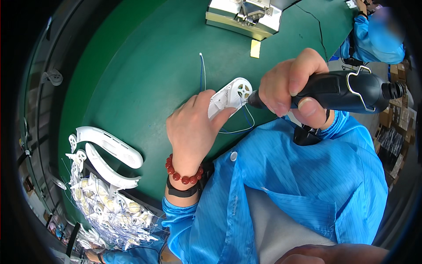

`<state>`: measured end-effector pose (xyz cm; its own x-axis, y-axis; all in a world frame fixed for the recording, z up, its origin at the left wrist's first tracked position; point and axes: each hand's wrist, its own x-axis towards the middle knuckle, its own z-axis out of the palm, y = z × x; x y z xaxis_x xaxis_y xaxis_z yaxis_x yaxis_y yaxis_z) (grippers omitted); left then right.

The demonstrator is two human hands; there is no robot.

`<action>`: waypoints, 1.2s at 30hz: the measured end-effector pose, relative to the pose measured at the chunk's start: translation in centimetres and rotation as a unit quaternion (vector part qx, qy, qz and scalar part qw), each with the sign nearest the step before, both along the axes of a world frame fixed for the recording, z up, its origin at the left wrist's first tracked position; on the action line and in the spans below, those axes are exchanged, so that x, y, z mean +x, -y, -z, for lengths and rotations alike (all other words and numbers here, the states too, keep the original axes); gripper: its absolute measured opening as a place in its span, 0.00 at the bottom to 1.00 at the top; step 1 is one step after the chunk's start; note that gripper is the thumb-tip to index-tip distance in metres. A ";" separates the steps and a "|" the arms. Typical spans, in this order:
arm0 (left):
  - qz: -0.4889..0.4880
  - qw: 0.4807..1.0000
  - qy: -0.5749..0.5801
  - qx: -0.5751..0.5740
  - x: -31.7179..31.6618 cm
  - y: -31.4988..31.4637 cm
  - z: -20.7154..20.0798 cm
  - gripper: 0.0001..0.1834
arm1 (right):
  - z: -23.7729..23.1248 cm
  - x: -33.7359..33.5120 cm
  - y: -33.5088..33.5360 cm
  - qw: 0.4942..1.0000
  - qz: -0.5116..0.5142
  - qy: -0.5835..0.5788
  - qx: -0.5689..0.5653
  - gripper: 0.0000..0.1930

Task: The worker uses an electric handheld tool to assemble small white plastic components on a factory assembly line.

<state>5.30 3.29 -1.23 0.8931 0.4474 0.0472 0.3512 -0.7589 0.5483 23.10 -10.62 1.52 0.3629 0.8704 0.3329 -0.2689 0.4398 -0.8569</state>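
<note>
My left hand (191,121) is closed on a white plastic housing (226,99), its thumb along the near edge and its fingers on the far side. A round, spoked part (244,90) sits at the housing's right end. Thin blue and white wires (202,72) run out from the housing onto the table. My right hand (292,83) wraps round a black electric screwdriver (338,90) with a metal hanger loop. The screwdriver lies nearly level, its nose pointing left against the housing beside the round part. Whether its bit sits in a screw is too small to tell.
Two curved white shells (110,145) lie on the green table (145,75) at left, beside a heap of white parts with tangled wires (114,207). A metal-topped box-shaped device (244,22) and a yellow slip (255,49) are at the far side. Another person (373,42) in blue works at upper right.
</note>
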 end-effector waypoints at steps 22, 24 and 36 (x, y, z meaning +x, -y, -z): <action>0.006 0.997 -0.074 -0.036 0.4 0.0 -0.8 0.21 | 2.2 -1.4 -0.7 0.986 0.028 0.045 0.156 0.14; 0.013 0.998 -0.052 -0.021 0.3 -0.1 -1.0 0.21 | 1.8 -1.4 -0.7 0.986 0.032 0.044 0.157 0.14; -0.002 0.999 -0.031 -0.021 -0.4 0.3 -1.1 0.20 | -5.1 4.6 -2.5 0.981 0.113 0.100 0.119 0.13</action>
<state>4.93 3.00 -0.11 0.8923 0.4507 -0.0277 0.3880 -0.7341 0.5572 27.72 -8.11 6.57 0.4433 0.6647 0.6014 0.0218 0.6627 -0.7485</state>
